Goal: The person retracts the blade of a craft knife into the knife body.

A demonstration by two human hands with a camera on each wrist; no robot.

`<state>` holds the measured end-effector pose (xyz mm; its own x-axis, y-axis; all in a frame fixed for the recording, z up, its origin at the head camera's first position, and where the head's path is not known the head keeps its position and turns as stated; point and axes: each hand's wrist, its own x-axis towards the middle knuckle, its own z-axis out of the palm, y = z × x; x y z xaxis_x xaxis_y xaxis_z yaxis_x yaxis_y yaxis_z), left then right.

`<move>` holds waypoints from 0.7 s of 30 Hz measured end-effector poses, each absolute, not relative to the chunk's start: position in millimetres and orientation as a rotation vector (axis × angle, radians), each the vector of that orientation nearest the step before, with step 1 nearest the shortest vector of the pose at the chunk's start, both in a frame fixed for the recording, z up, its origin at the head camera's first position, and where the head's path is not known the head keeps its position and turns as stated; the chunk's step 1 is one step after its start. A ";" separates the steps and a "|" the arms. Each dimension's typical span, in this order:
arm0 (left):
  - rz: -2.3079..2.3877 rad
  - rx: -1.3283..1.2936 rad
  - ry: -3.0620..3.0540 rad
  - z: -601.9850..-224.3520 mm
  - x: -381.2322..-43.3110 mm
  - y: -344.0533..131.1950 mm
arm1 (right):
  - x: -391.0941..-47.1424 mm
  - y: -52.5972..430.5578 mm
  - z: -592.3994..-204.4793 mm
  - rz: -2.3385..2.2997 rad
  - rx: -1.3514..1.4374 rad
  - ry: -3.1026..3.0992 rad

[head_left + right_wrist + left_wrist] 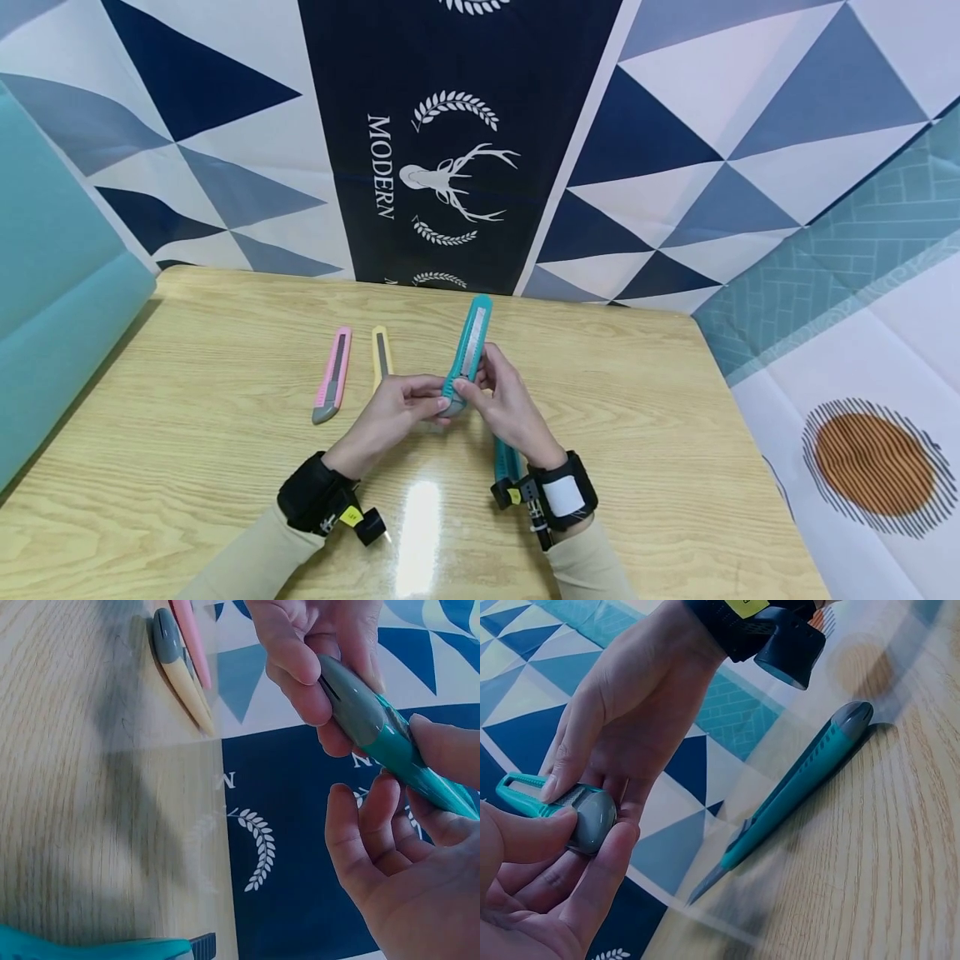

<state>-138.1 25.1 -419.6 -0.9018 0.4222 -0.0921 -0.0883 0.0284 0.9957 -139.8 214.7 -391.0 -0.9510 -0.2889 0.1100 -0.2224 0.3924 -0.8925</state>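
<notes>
A teal utility knife (pixel 473 337) with a grey end cap is held up over the table between both hands. My left hand (pixel 390 417) pinches it at the grey end (pixel 351 701) with thumb and fingers. My right hand (pixel 517 412) grips its body just above, the thumb lying on the face near the slider. No blade shows out of its teal tip in the head view. Below the right wrist a second teal utility knife (pixel 802 784) lies on the table, its blade (pixel 707 883) slid out; the wrist partly hides it in the head view.
A pink utility knife (pixel 334 371) and a yellow one (pixel 381 350) lie side by side on the wooden table (pixel 225 350), left of the hands. The left hand covers the yellow one's lower end. A patterned cloth (pixel 247 183) hangs behind the table's far edge.
</notes>
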 end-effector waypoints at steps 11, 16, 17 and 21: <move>1.931 0.357 1.967 -419.3 -138.5 25.3 | -138.8 211.9 -392.2 -1.650 -0.421 2.647; 1.947 0.380 1.960 -420.8 -138.4 25.1 | -138.0 209.4 -395.0 -1.662 -0.383 2.702; 1.950 0.385 1.958 -420.9 -138.4 25.0 | -137.9 209.0 -395.4 -1.663 -0.379 2.713; 1.955 0.401 1.954 -419.9 -138.9 23.3 | -137.9 207.2 -395.6 -1.658 -0.385 2.759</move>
